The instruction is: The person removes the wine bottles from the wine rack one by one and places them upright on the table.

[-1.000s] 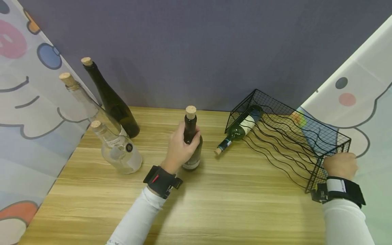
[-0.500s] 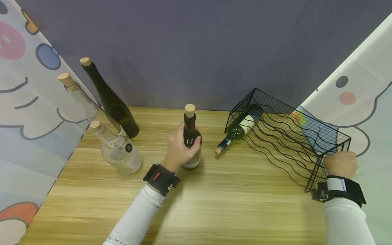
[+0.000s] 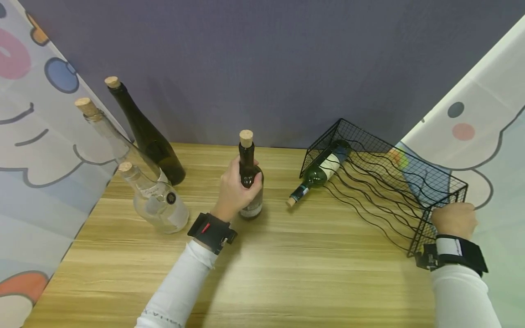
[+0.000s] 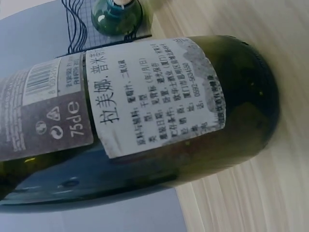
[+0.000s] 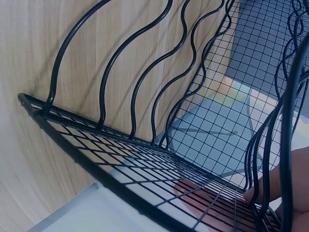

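My left hand [image 3: 233,193] grips a dark, corked wine bottle [image 3: 247,159] round its shoulder, mid-table in the head view. The bottle stands nearly upright; its white and grey back labels [image 4: 159,101] fill the left wrist view. On the right, my right hand [image 3: 454,219] holds the near end of a black wire wine rack [image 3: 410,177] by its upper edge. Fingers [image 5: 270,188] curl round the rack's wires in the right wrist view. A green wine bottle [image 3: 315,176] lies in the far end of the rack, its corked neck sticking out toward the table's middle.
At the left stand a tall dark bottle [image 3: 160,155], a tall clear bottle [image 3: 116,139] and a squat clear bottle [image 3: 164,209], all corked. A grey partition [image 3: 262,68] rises behind the wooden table [image 3: 311,282]. Cartoon-printed sheets border both sides.
My left hand and its wine bottle have shifted a little to the left and away from me. The right hand stays on the rack, which keeps its place.
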### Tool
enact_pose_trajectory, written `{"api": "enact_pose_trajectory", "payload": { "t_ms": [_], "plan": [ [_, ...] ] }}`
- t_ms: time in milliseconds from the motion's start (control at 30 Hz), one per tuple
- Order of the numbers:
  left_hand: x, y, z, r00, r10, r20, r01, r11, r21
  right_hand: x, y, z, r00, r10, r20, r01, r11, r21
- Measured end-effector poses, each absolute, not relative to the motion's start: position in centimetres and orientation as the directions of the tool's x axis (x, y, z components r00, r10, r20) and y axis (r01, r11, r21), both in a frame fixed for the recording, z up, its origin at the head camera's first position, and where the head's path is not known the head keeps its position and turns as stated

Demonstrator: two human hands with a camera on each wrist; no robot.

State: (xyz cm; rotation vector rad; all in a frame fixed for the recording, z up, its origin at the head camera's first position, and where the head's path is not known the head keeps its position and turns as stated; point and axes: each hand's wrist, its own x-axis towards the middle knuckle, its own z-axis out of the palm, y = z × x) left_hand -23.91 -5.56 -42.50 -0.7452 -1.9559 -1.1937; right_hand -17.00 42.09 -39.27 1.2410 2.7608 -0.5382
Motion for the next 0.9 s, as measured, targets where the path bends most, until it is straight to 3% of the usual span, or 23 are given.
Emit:
{"api": "enact_pose_trajectory", "payload": {
  "t_ms": [400, 900],
  "plan": [
    [-25.0, -6.6, -42.1, -0.617, 0.075, 0.783, 0.722, 0.449, 0.526, -16.8, 41.9, -39.2, -0.713, 0.677, -0.182, 0.7, 0.679, -0.221],
    [-27.0, -8.4, -41.8, -0.684, -0.008, 0.729, 0.627, 0.503, 0.594, -17.3, 42.3, -39.4, -0.65, 0.726, -0.223, 0.755, 0.585, -0.296]
  ]
}}
